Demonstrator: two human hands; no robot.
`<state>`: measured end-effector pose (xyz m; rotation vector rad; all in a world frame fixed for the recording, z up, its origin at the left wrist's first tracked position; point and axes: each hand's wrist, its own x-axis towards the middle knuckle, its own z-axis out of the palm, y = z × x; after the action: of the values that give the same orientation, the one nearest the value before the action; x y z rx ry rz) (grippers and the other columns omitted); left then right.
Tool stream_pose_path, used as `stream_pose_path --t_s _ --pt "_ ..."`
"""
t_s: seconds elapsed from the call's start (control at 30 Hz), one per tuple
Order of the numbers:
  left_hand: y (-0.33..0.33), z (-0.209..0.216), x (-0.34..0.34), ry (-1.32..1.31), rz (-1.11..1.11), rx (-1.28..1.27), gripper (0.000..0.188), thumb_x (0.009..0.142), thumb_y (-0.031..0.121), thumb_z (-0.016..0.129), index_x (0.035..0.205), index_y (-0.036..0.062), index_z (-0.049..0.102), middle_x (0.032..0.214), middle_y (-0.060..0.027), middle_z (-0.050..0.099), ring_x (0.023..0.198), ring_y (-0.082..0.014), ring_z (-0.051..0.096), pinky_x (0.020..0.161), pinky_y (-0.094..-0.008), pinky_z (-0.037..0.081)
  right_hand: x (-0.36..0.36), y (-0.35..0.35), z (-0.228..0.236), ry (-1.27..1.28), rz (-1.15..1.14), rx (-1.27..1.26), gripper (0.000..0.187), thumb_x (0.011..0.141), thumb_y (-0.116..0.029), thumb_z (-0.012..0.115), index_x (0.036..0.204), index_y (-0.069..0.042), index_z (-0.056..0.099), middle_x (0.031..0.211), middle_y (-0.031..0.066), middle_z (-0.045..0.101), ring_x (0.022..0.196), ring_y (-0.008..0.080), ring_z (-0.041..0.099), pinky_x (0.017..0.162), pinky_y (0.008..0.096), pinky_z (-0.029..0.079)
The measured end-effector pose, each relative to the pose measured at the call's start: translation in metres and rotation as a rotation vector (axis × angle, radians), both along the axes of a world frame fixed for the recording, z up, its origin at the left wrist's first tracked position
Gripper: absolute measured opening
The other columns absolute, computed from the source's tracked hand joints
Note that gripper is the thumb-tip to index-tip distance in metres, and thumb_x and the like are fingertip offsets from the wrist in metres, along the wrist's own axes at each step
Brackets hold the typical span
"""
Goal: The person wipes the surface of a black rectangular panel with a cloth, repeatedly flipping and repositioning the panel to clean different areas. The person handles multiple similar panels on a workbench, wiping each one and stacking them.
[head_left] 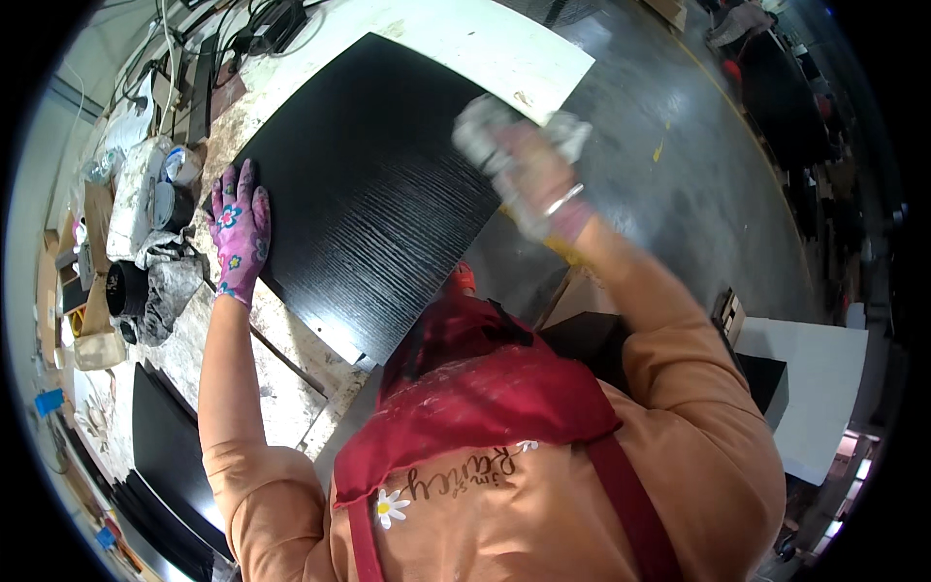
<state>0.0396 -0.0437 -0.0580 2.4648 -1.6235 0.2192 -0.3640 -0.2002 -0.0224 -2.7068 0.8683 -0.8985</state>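
Note:
A black wood-grain panel (364, 160) lies on the worktable before me, its near end shining in the light. My left hand (238, 238), in a pink flowered glove, rests on the panel's left edge with its fingers stretched out. At the opposite edge, my right hand (545, 184) grips a grey-white rag (480, 136). Motion smears that hand and the cloth, and the individual fingers are hard to make out. Part of the rag hangs past the panel's right side.
Left of the panel, the cluttered worktable (281, 373) carries a black round container (126, 288), a crumpled grey cloth (173, 296) and cables (276, 29). Black panels (175, 451) lean at lower left. A white board (504, 48) lies behind; grey floor (698, 175) stretches rightward.

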Motion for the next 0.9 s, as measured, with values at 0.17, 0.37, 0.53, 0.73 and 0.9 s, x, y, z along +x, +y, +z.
stream_pose_path --t_s 0.17,0.37,0.53,0.73,0.9 --pt "-0.020 0.032 -0.013 -0.116 -0.007 0.167 0.050 0.097 0.040 0.044 0.145 0.0254 0.039 0.148 -0.0100 0.040 0.134 -0.0337 0.039 0.110 -0.0533 0.026 -0.148 -0.141 -0.042 0.368 -0.404 -0.260 0.035 0.085 -0.024 0.063 0.115 -0.005 0.060 0.113 0.0162 0.064 0.101 0.0341 0.063 0.085 0.0381 0.050" --pt "-0.078 0.048 -0.014 -0.066 -0.203 -0.179 0.047 0.094 0.031 0.055 0.136 0.0103 0.049 0.131 -0.0170 0.055 0.122 -0.0329 0.051 0.105 -0.0433 0.036 -0.074 -0.103 0.065 -0.055 -0.377 0.267 0.047 0.085 -0.034 0.064 0.118 -0.001 0.057 0.098 0.0184 0.067 0.090 0.0372 0.064 0.080 0.0416 0.048" --pt "-0.158 0.015 -0.014 0.026 -0.039 -0.188 0.057 0.095 0.042 0.051 0.141 0.0102 0.042 0.141 -0.0173 0.046 0.131 -0.0350 0.043 0.106 -0.0521 0.032 -0.013 -0.079 0.088 0.321 0.271 -0.089 0.045 0.077 -0.019 0.069 0.120 -0.020 0.058 0.092 0.0059 0.052 0.088 0.0258 0.060 0.078 0.0367 0.052" --pt "-0.173 0.026 -0.044 -0.002 -0.040 -0.053 0.053 0.098 0.044 0.042 0.128 0.0022 0.055 0.113 -0.0187 0.064 0.111 -0.0338 0.059 0.097 -0.0419 0.043 0.008 -0.119 0.043 0.536 0.403 0.177 0.044 0.075 -0.014 0.071 0.117 -0.021 0.059 0.095 0.0049 0.055 0.086 0.0252 0.061 0.075 0.0399 0.052" --pt "-0.184 0.046 -0.052 0.014 -0.060 0.006 0.051 0.097 0.042 0.045 0.128 0.0025 0.055 0.113 -0.0200 0.064 0.107 -0.0349 0.060 0.094 -0.0421 0.045 0.178 -0.211 0.007 0.238 0.089 0.274 0.034 0.086 -0.019 0.062 0.120 -0.013 0.058 0.114 0.0127 0.058 0.100 0.0304 0.061 0.087 0.0411 0.050"
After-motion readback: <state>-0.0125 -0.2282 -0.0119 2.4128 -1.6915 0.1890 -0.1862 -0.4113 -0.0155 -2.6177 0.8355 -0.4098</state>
